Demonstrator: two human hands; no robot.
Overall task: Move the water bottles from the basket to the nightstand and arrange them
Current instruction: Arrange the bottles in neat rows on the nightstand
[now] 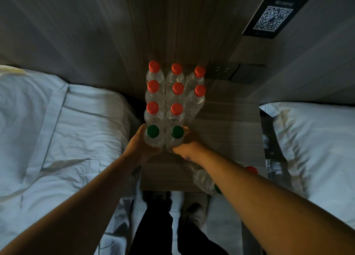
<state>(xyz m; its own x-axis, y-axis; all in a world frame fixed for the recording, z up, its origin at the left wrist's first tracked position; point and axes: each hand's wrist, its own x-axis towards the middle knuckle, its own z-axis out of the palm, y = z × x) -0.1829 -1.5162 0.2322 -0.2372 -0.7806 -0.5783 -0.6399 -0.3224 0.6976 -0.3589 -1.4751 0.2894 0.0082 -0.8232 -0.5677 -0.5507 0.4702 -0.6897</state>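
Observation:
Several clear water bottles with red caps (177, 89) stand upright in rows on the wooden nightstand (226, 131), against the back wall. At the front of the rows stand two green-capped bottles. My left hand (137, 146) wraps the left green-capped bottle (152, 131). My right hand (187, 148) grips the right green-capped bottle (177, 132). Both bottles stand upright, touching each other. Another clear bottle (204, 179) lies on its side near the nightstand's front right corner, partly hidden under my right forearm. A red cap (251, 169) shows just behind that arm. The basket is not in view.
White-sheeted beds flank the nightstand, left (67, 131) and right (311, 143). A wall socket panel (222, 70) sits behind the nightstand on the right, and a QR-code sign (272, 18) hangs above. My legs and shoes (196, 214) stand on the floor in front.

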